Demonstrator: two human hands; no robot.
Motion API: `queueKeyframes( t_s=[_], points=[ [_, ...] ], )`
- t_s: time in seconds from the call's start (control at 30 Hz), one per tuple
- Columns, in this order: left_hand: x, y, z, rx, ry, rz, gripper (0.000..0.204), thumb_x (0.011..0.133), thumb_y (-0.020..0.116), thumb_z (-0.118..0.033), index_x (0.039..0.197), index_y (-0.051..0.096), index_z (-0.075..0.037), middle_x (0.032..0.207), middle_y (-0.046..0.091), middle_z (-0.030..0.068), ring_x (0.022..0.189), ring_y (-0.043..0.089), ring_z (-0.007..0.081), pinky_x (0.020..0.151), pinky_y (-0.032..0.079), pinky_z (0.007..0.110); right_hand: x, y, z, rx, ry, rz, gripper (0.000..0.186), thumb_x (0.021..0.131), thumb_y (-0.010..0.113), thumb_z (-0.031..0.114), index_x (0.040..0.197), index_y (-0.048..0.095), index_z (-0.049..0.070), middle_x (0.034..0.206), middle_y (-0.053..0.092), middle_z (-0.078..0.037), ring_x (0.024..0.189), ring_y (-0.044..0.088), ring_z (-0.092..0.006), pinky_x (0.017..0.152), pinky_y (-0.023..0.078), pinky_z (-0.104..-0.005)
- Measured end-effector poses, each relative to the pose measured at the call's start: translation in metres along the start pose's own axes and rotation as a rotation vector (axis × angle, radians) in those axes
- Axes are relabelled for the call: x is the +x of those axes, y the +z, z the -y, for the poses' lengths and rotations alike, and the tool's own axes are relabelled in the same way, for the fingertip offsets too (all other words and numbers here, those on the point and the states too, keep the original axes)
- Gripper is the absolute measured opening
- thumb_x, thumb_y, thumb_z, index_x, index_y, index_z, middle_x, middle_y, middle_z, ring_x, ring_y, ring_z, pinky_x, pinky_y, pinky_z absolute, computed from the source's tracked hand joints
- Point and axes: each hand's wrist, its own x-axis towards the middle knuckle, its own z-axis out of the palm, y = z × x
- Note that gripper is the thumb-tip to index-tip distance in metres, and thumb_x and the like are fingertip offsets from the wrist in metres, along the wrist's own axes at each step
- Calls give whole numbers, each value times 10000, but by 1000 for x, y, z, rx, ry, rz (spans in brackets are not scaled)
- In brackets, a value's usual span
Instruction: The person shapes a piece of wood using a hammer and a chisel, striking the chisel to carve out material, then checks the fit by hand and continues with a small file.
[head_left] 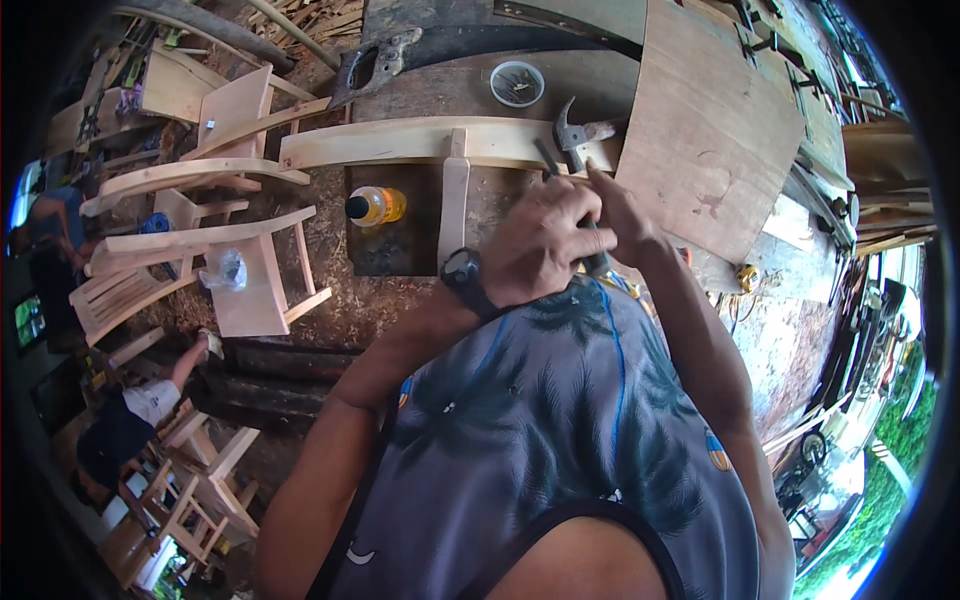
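Observation:
My left hand (548, 240), with a dark watch on its wrist, is closed in front of my body. A short dark rod (546, 156) sticks out past its knuckles; its kind is unclear. Pressed close beside it, my right hand (628, 218) is closed round the handle of a claw hammer (574, 138). The hammer's head points away from me, and the handle's butt shows below my fingers. Just beyond both hands lies a long, pale, curved wooden board (380, 142). A shaped wooden piece (455, 195) meets it and runs toward me. Where the hands overlap, some fingers are hidden.
A handsaw (480, 42) and a white bowl of nails (517, 84) lie beyond the board. At left stands a bottle of yellow liquid (376, 206). A plywood sheet (710, 120) and a tape measure (747, 277) are at right. Wooden chairs (240, 280) and another person (130, 430) are farther left.

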Motion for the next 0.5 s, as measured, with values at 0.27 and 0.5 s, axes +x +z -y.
queueKeyframes(
  t_s=[0.27, 0.5],
  points=[
    [-34, 5, 40, 118, -435, -328, 423, 734, 724, -62, 1133, 587, -22, 1108, 607, 197, 1071, 581, 402, 924, 481, 482, -15, 4, -1, -255, -37, -112, 380, 929, 594, 85, 1298, 583, -11, 898, 628, -81, 716, 637, -155, 622, 552, -334],
    [-87, 31, 73, 416, -1216, -137, 652, 815, 758, -269, 1316, 407, -42, 1223, 553, 257, 1108, 573, 465, 899, 518, 527, -2, -33, -36, -1410, -563, -436, 384, 802, 529, 25, 1162, 664, 28, 1012, 683, -248, 951, 671, -425, 888, 523, -469]
  ],
)
